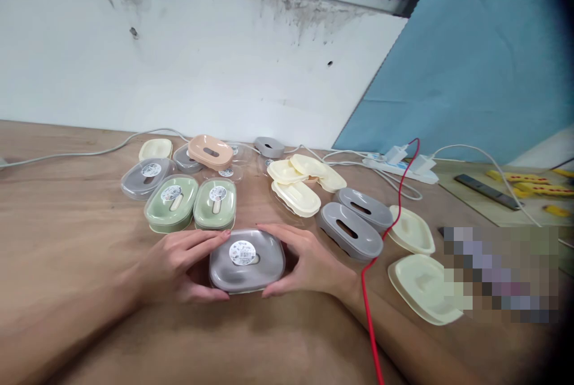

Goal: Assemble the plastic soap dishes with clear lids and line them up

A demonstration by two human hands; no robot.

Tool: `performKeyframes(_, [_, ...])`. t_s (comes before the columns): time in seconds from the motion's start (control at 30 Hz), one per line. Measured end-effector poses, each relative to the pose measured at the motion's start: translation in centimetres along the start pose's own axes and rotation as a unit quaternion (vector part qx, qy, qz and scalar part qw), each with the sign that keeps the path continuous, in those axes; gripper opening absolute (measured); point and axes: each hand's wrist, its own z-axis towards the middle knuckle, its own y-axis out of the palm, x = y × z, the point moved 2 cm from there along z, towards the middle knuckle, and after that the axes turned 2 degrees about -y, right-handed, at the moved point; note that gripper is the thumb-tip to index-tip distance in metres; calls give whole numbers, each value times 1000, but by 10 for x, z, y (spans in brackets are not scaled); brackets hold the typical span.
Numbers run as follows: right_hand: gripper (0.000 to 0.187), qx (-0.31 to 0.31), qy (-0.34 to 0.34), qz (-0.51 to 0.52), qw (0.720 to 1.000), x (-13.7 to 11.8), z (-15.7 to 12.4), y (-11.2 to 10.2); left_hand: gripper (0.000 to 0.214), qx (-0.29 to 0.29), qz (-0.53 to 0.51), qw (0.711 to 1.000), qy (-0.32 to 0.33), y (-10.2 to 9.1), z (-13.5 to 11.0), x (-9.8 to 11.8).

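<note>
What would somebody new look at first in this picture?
Probably the gray box with a round white sticker, held at the front between the left hand and right hand. Next, the bright red cable, running downward right of center. Then perhaps two green boxes, side by side beyond the left hand.

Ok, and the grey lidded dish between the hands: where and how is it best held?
Probably by its two short ends, one hand from each side, as the left hand and right hand have it. The grey lidded dish is turned lengthwise across the view, so a rounded end faces each hand, and its smooth top shows no raised handle.
</note>
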Motion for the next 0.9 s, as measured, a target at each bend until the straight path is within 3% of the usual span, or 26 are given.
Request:
performKeyframes(0.37, [101, -18, 34, 15, 999, -2, 4, 0, 84, -12, -87, 993, -75, 9, -8, 1])
performKeyframes(0.5, [97, -32, 61, 47, 996, -4, 7, 0, 84, -48, -131, 984, -114, 10, -6, 4])
performKeyframes(0.73, [97, -80, 52, 96, 991, 0, 5, -8, 83, -116, -129, 981, -84, 2, 4, 8])
performKeyframes(0.9, [103, -32, 71, 73, 994, 8, 2, -24, 68, -62, -73, 993, -64, 4, 8, 10])
